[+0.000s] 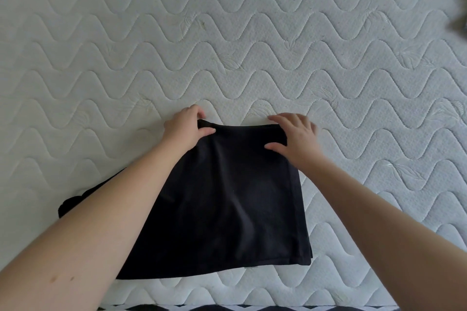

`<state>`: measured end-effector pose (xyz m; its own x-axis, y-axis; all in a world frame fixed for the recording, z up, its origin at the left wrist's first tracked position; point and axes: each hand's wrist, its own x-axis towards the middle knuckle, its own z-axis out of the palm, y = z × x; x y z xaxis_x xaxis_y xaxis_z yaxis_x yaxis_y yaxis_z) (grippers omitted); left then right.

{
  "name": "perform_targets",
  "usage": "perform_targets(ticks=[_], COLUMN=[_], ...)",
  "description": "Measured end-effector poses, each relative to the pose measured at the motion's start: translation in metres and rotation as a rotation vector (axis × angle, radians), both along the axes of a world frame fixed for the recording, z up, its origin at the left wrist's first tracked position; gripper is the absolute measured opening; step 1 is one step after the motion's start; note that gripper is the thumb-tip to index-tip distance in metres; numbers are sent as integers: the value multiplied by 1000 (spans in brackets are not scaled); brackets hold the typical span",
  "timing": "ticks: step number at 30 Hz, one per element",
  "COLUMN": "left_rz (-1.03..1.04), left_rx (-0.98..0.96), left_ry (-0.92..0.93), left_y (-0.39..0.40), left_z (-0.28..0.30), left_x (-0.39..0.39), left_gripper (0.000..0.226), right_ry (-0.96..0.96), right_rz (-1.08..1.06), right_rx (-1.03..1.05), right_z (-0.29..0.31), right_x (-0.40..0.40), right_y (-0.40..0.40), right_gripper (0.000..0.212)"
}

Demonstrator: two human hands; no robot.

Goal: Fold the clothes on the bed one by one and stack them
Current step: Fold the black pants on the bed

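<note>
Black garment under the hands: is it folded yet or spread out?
Folded, at least partly. The black garment lies as a compact rectangle with layered edges at its right side; left hand pinches the far corner.

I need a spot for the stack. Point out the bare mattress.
Bare mattress lies beyond both hands, left of the left hand, and right of the right hand. The black garment fills the near middle; a dark thing sits at the far right edge.
</note>
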<state>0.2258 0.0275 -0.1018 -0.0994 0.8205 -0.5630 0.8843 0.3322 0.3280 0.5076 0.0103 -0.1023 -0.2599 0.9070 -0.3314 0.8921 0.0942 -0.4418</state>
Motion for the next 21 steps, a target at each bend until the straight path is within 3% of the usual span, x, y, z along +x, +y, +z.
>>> perform_targets(ticks=[6, 11, 17, 21], left_rz=[142, 386, 102, 24], left_rx=[-14, 101, 141, 292], left_ry=[-59, -379, -300, -297], left_y=[-5, -24, -51, -83], left_z=[7, 12, 30, 42], left_x=[-9, -3, -8, 1], left_gripper=[28, 24, 37, 24], right_ry=[-216, -152, 36, 127], right_rz=[118, 187, 58, 38], right_rx=[20, 410, 392, 395], right_z=[-7, -3, 0, 5], right_x=[-11, -8, 5, 12], right_y=[24, 2, -24, -50], right_gripper=[41, 16, 19, 22])
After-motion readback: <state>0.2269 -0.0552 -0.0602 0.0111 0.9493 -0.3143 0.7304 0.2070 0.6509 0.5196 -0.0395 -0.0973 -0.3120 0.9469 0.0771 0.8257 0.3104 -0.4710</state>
